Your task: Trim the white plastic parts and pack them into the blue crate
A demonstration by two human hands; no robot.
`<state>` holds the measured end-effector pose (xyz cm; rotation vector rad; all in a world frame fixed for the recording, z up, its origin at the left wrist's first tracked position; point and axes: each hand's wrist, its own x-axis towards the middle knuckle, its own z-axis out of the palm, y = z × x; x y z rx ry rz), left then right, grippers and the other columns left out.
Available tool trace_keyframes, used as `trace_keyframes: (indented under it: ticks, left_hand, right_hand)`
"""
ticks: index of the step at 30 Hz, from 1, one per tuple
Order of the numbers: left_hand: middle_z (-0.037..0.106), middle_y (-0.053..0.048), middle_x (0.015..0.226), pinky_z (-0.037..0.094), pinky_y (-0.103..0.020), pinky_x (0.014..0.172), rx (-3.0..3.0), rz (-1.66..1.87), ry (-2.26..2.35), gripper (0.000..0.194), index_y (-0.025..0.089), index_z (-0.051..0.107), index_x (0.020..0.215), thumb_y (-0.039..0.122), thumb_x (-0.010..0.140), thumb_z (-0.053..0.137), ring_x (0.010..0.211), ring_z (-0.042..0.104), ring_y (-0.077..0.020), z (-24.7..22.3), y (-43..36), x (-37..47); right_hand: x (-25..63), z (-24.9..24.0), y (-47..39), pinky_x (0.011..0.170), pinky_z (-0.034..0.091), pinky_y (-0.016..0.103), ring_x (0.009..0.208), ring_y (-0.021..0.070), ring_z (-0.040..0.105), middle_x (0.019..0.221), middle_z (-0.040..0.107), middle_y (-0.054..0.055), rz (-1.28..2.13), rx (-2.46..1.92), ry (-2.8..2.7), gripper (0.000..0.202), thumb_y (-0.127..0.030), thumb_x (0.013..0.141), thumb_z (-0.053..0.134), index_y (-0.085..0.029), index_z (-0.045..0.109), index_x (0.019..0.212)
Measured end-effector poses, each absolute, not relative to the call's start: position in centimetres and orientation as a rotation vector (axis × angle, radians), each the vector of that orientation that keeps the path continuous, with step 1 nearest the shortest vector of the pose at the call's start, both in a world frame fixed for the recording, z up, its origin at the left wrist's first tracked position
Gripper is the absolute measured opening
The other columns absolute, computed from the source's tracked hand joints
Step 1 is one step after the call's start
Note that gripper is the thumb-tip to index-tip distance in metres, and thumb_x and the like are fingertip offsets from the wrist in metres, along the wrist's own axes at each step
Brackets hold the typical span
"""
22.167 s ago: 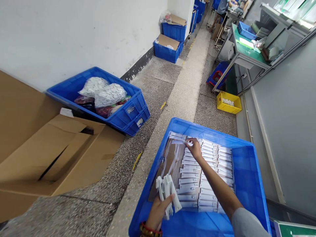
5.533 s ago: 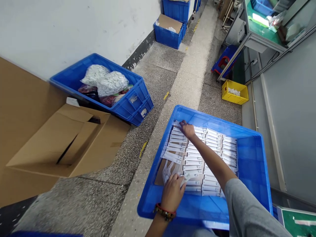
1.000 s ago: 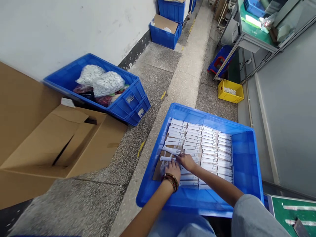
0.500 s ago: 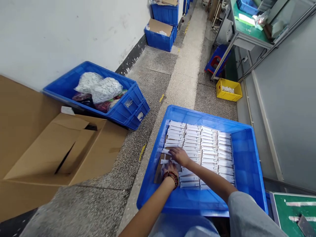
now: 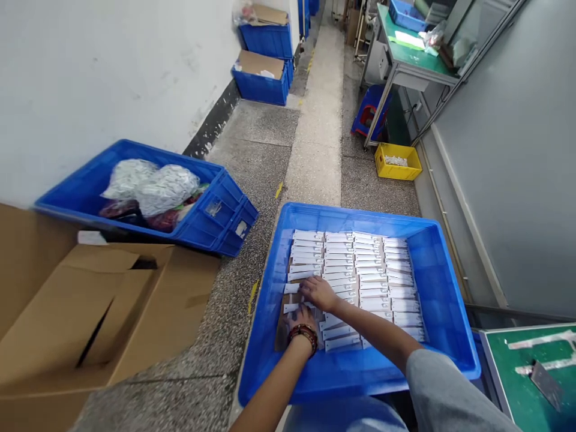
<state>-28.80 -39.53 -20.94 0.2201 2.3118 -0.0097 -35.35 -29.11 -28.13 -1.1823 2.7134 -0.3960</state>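
Flat white strips (image 5: 340, 254) lie in several neat columns on brown cardboard inside a large blue bin (image 5: 450, 288). My right hand (image 5: 318, 293) reaches in over the left column, its bent fingers closed at the right end of one white strip (image 5: 291, 288). Just below it, my left hand (image 5: 301, 322), with a beaded bracelet (image 5: 302, 331) at the wrist, has its fingers on another white strip (image 5: 290, 308). That strip's right end is hidden under the fingers. Bare cardboard (image 5: 281, 337) shows beside the left hand.
An open cardboard box (image 5: 180, 312) stands at left, in front of stacked blue crates (image 5: 220, 210) holding bagged parts (image 5: 166, 189). A yellow bin (image 5: 398, 171) sits by the right wall. A green-topped surface (image 5: 504, 372) is at lower right; more blue crates (image 5: 261, 87) stand along the wall.
The camera view has shifted, so the box and crates at left appear lower and further left. Both hands stay at the same two strips in the left column.
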Motion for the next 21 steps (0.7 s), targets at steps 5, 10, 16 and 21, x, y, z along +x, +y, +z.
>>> trace_keyframes:
  ticks: [5,10,16,21]
  left_hand:
    - [0.043,-0.021,0.155,0.045,-0.057,0.107,0.222,-0.043,2.318,0.060,0.015,0.054,0.144,0.003,0.088,0.033,0.140,0.047,-0.0333,-21.4,-39.6,-28.7]
    - [0.043,-0.020,0.156,0.046,-0.060,0.105,0.227,-0.061,2.315,0.056,0.019,0.055,0.143,0.013,0.088,0.046,0.139,0.048,-0.0367,-21.9,-39.6,-28.5]
    - [0.044,-0.025,0.154,0.046,-0.057,0.106,0.273,-0.081,2.349,0.057,0.011,0.054,0.143,0.010,0.088,0.043,0.135,0.051,-0.0367,-22.1,-39.9,-28.5]
    - [0.048,-0.027,0.150,0.047,-0.056,0.104,0.320,-0.072,2.373,0.055,0.008,0.057,0.140,0.013,0.086,0.047,0.132,0.053,-0.0394,-22.5,-40.3,-28.7]
  right_hand:
    - [-35.5,-28.3,-28.7,0.091,0.044,0.033,0.105,0.0205,0.058,0.117,0.070,0.007,-0.422,-1.279,2.672,0.020,-0.026,0.101,0.052,-0.017,0.067,0.109]
    - [-35.6,-28.2,-28.9,0.089,0.044,0.034,0.105,0.0205,0.057,0.114,0.069,0.009,-0.418,-1.265,2.681,0.018,-0.024,0.101,0.051,-0.016,0.066,0.107]
    - [-35.2,-27.5,-29.8,0.092,0.046,0.035,0.105,0.0205,0.058,0.115,0.069,0.009,-0.423,-1.156,2.719,0.015,-0.022,0.100,0.053,-0.016,0.066,0.104]
    - [-34.8,-25.3,-28.8,0.098,0.047,0.037,0.114,0.0224,0.057,0.127,0.065,0.010,-0.470,-0.927,2.808,0.015,-0.022,0.097,0.056,-0.016,0.066,0.107]
